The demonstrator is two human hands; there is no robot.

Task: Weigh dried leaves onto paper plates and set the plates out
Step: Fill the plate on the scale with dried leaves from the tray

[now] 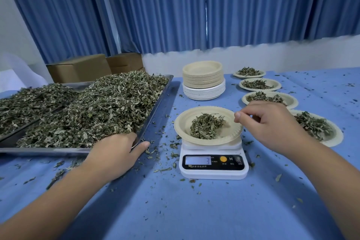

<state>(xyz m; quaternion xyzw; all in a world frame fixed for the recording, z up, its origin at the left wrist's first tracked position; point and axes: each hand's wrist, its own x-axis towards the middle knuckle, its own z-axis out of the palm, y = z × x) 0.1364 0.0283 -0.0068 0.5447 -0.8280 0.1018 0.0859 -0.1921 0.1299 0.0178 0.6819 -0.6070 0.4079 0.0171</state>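
Note:
A paper plate (181,122) with a small heap of dried leaves (206,126) sits on a white digital scale (214,169), whose display reads 3. My right hand (272,126) hovers over the plate's right rim, fingers curled against the thumb, with nothing visible in them. My left hand (116,152) rests on the near right corner of a metal tray (155,107). Its fingertips lie at the edge of the big leaf pile (97,107) and its thumb is outside the rim. Several filled plates (260,84) stand in a row to the right.
A stack of unused paper plates (202,80) stands behind the scale. Cardboard boxes (78,68) sit behind the tray, and blue curtains (175,6) hang at the back. Leaf crumbs are scattered over the blue tablecloth (194,210).

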